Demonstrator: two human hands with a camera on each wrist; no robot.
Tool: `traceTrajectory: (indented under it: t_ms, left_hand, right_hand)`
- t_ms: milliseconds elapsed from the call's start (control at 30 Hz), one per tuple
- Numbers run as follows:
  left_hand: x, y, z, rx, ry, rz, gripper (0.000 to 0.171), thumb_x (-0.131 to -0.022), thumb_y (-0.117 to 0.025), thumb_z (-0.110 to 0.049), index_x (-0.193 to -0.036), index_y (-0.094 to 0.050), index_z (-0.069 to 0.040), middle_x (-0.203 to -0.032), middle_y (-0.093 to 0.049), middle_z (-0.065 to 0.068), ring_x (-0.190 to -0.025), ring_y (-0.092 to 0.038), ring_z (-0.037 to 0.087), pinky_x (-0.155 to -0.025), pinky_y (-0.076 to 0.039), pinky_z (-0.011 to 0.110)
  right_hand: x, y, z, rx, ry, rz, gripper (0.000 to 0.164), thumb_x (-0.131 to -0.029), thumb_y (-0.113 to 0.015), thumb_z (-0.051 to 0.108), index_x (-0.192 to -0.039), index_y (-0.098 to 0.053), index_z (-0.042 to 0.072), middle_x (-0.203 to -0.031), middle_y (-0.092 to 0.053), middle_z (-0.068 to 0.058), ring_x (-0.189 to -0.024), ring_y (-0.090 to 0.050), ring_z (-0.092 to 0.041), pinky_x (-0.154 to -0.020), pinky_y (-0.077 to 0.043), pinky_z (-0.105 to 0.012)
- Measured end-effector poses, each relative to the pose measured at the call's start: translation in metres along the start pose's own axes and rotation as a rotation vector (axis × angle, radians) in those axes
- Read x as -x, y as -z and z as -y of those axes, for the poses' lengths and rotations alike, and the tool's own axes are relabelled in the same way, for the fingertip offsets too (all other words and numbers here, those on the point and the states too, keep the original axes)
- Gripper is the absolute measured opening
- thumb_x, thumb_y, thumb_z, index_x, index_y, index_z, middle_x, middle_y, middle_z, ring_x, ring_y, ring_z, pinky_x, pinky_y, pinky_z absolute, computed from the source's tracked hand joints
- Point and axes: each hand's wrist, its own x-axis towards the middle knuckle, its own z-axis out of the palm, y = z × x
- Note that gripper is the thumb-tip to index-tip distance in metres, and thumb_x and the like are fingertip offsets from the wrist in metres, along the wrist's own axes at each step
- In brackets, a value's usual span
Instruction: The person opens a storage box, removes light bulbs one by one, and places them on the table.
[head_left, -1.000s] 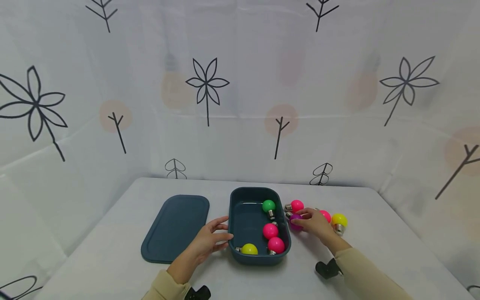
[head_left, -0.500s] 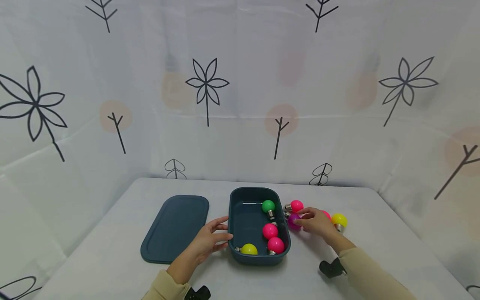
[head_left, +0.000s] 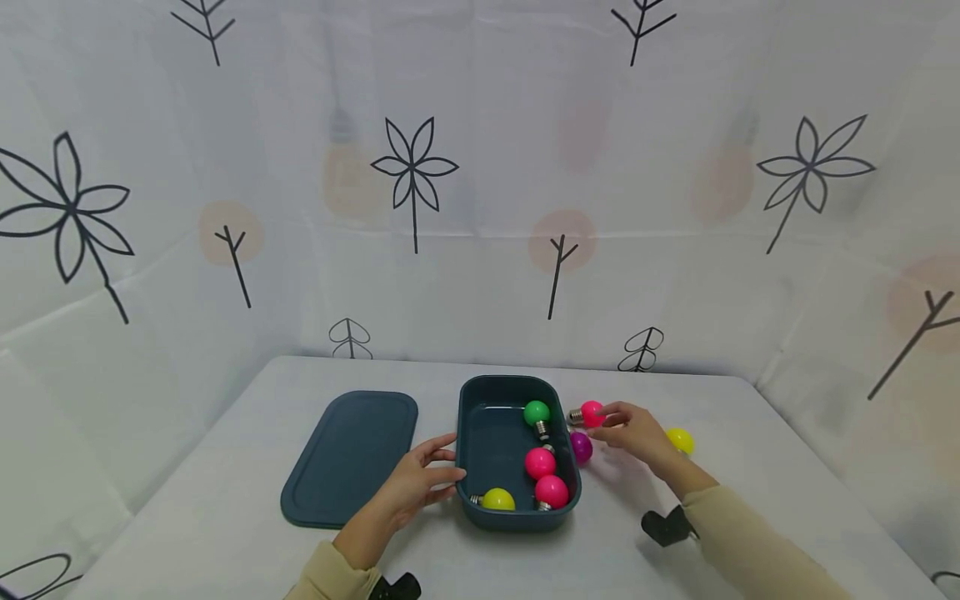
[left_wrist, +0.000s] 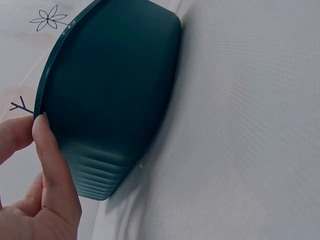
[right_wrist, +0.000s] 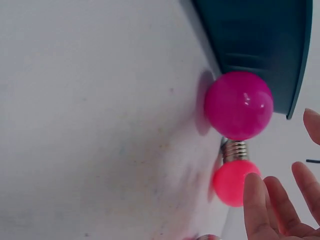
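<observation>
My left hand (head_left: 411,482) rests its fingertips at the left rim of a dark blue-green container (head_left: 480,522); in the left wrist view its thumb (left_wrist: 50,145) lies along the outer wall near the rim. My right hand (head_left: 636,435) is just right of the container, fingers spread and extended, nothing held. Its fingertips overlap a pink light bulb (head_left: 592,414) with a metal screw base. Between that bulb and the container's right wall sits a purple light bulb (head_left: 581,448), close against the wall in the right wrist view.
Inside the container lie a green bulb (head_left: 537,412), two pink bulbs (head_left: 552,492) and a yellow bulb (head_left: 498,499). A matching flat lid (head_left: 351,458) lies on the table to the left. Another yellow bulb (head_left: 681,440) is partly hidden behind my right hand.
My right hand has left the purple bulb and moved slightly back toward the pink one. The purple bulb has shifted left toward the container. My left hand has stayed put.
</observation>
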Motion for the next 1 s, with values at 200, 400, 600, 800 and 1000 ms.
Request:
traceTrajectory:
  t_ms: [200,400,600,800,1000]
  left_hand:
    - [0.001,0.0,0.0,0.0,-0.001,-0.001,0.07,-0.08,-0.072,-0.003,-0.14,-0.037,-0.001,-0.114,-0.046,0.017,-0.083,-0.06,0.014,-0.073,-0.053,0.028]
    - [0.001,0.0,-0.001,0.001,0.001,-0.004,0.07,-0.08,-0.072,-0.003,-0.14,-0.037,-0.002,-0.114,-0.046,0.016,-0.083,-0.06,0.014,-0.073,-0.053,0.028]
    - [0.001,-0.001,-0.001,0.003,0.009,-0.009,0.07,-0.08,-0.072,-0.004,-0.14,-0.038,-0.002,-0.114,-0.046,0.016,-0.082,-0.06,0.014,-0.074,-0.053,0.03]
    - [0.001,-0.001,-0.002,0.005,0.012,-0.007,0.07,-0.079,-0.072,-0.003,-0.14,-0.037,-0.002,-0.114,-0.046,0.016,-0.082,-0.059,0.014,-0.075,-0.053,0.031]
    - [0.0,-0.001,-0.001,0.004,0.01,-0.004,0.07,-0.08,-0.072,-0.003,-0.14,-0.037,-0.002,-0.113,-0.046,0.015,-0.083,-0.06,0.014,-0.075,-0.053,0.031]
  right_hand:
    - [-0.004,0.002,0.008,-0.022,0.028,0.016,0.054,-0.08,-0.074,0.029,-0.12,-0.053,0.0,-0.112,-0.054,-0.019,-0.094,-0.054,-0.028,-0.08,-0.051,-0.042]
    - [-0.006,0.003,0.019,-0.03,0.041,0.024,0.056,-0.079,-0.074,0.031,-0.123,-0.053,0.003,-0.114,-0.053,-0.016,-0.098,-0.053,-0.028,-0.082,-0.048,-0.046]
    - [-0.008,0.0,0.03,-0.026,0.07,0.038,0.055,-0.08,-0.073,0.031,-0.124,-0.053,0.003,-0.114,-0.055,-0.017,-0.097,-0.056,-0.031,-0.083,-0.046,-0.05]
    - [-0.011,-0.005,0.041,-0.009,0.099,0.033,0.049,-0.082,-0.071,0.027,-0.122,-0.055,0.003,-0.113,-0.057,-0.017,-0.103,-0.052,-0.032,-0.079,-0.048,-0.045]
    - [-0.014,-0.01,0.052,-0.038,0.121,0.048,0.049,-0.082,-0.071,0.023,-0.123,-0.054,0.001,-0.114,-0.056,-0.018,-0.103,-0.053,-0.033,-0.083,-0.049,-0.046]
